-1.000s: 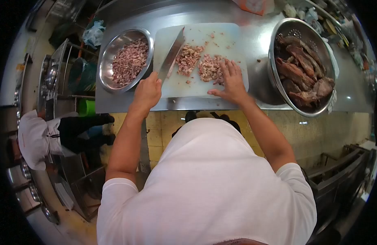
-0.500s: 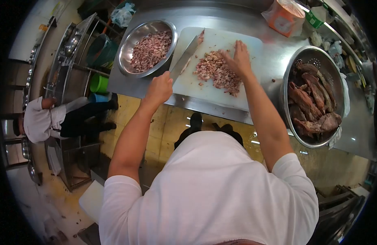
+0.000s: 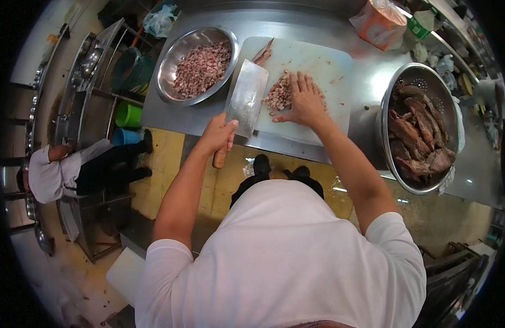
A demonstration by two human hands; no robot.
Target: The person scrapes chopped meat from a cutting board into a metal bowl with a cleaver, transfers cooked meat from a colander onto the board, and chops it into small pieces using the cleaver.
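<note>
- Over at the back right, an orange tub [image 3: 379, 26] in clear plastic, with a green carton [image 3: 420, 26] just beside it.
- Across the room on the left, a co-worker [image 3: 53, 177] in a white shirt and dark trousers.
- Near those feet, a bright green bucket [image 3: 129, 115] and a blue container [image 3: 125, 136].
- Further back, a crumpled plastic bag [image 3: 160, 23].
- Yellow floor tiles [image 3: 159, 169], shiny in spots.

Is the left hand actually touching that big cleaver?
Touching: the head view shows the left hand closed around the wooden handle of the cleaver.
</note>
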